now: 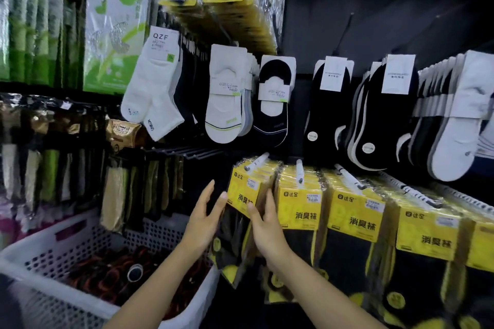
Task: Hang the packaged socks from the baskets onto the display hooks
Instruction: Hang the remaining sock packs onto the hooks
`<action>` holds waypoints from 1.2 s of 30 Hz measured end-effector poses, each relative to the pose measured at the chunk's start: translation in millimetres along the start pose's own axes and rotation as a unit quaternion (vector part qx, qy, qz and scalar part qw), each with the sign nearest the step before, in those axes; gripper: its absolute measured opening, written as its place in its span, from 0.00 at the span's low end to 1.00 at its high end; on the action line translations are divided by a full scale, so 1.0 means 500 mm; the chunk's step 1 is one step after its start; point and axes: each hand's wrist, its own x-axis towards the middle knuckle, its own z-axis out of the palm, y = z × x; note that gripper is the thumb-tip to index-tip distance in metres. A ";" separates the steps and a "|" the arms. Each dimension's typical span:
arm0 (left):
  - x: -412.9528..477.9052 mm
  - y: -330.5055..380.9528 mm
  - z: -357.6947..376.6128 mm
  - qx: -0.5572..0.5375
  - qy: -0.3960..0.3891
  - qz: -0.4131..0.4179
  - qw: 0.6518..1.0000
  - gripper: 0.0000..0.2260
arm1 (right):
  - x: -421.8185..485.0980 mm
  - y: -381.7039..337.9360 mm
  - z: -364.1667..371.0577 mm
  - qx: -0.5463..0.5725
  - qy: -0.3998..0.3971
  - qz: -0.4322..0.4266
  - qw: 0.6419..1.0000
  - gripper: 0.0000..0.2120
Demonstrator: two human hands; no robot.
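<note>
We look down at a sock display wall. Our left hand (pixel 205 218) is raised with its fingers straight and spread, holding nothing, just left of a stack of yellow-headed packaged socks (pixel 244 192). Our right hand (pixel 267 224) also has straight fingers, and they lie against the right edge of that stack, with the thumb over its front; we cannot tell whether it grips the front pack. The stack hangs on a white-tipped display hook (pixel 256 161), the leftmost in a row of like stacks that runs off to the right. At lower left stands a white perforated basket (pixel 157 235) holding dark packs with red markings. Above the yellow row hang white no-show socks (pixel 224 104) and black no-show socks (pixel 328 115), and green-printed packs (pixel 115 27) fill the upper left
</note>
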 end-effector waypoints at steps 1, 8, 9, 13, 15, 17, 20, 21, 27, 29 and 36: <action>-0.012 0.014 0.003 0.011 0.008 0.023 1.000 0.32 | -0.012 -0.013 -0.009 -0.003 -0.005 -0.024 1.000 0.31; -0.062 0.072 0.103 0.059 -0.042 0.094 0.993 0.26 | -0.069 -0.028 -0.138 -0.083 0.140 -0.161 0.974 0.22; -0.064 0.070 0.123 0.072 -0.053 0.080 0.993 0.30 | -0.067 -0.018 -0.158 -0.077 0.162 -0.143 0.973 0.23; -0.061 0.049 0.185 0.112 -0.079 0.028 0.990 0.36 | -0.056 0.018 -0.210 -0.092 0.165 -0.049 0.981 0.28; -0.053 0.039 0.200 0.108 -0.071 0.014 0.992 0.33 | -0.050 0.029 -0.221 -0.078 0.156 -0.025 0.984 0.30; -0.044 0.031 0.210 0.096 -0.066 0.004 0.993 0.30 | -0.040 0.035 -0.224 -0.062 0.136 -0.007 0.989 0.32; -0.036 0.020 0.228 0.084 -0.072 0.004 0.994 0.28 | -0.022 0.042 -0.216 -0.047 0.089 0.037 0.994 0.33; -0.034 0.017 0.235 0.080 -0.071 0.007 0.994 0.29 | -0.016 0.045 -0.212 -0.047 0.077 0.047 0.995 0.32; -0.021 0.000 0.265 0.079 -0.044 0.032 0.995 0.29 | 0.030 0.057 -0.191 -0.010 0.106 0.030 0.994 0.27; -0.025 -0.010 0.270 0.082 -0.030 0.033 0.996 0.29 | 0.035 0.067 -0.192 0.005 0.107 0.044 0.993 0.28; -0.055 -0.069 0.261 0.123 -0.041 -0.019 0.991 0.29 | -0.006 0.153 -0.188 -0.006 0.088 0.103 0.991 0.26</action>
